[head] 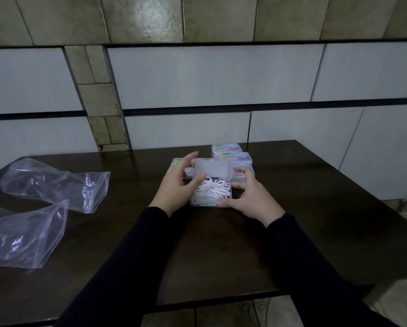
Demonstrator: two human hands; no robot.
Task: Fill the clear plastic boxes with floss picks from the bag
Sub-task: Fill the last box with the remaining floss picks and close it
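A dark wooden table [221, 244] stands against a wall of grey and white tiles [209, 76]. At its middle both hands work on one clear box [210, 197]. The left hand [177, 185] has its thumb and fingers curled round the left end of the raised lid [209, 170], which stands tilted up over the box. The right hand [249, 199] grips the right side of the box, thumb on the near corner and fingers on the far edge. The box rests on the table and is heaped with white floss picks [212, 191], some rising above its rim. Just behind it sit more boxes [230, 155] with purplish labels, stacked and touching one another; their exact number is hard to make out behind the hands. Both arms wear dark sleeves [136, 256]. Well apart on the left lie two crumpled clear bags [25, 234], one behind the other; they look empty.
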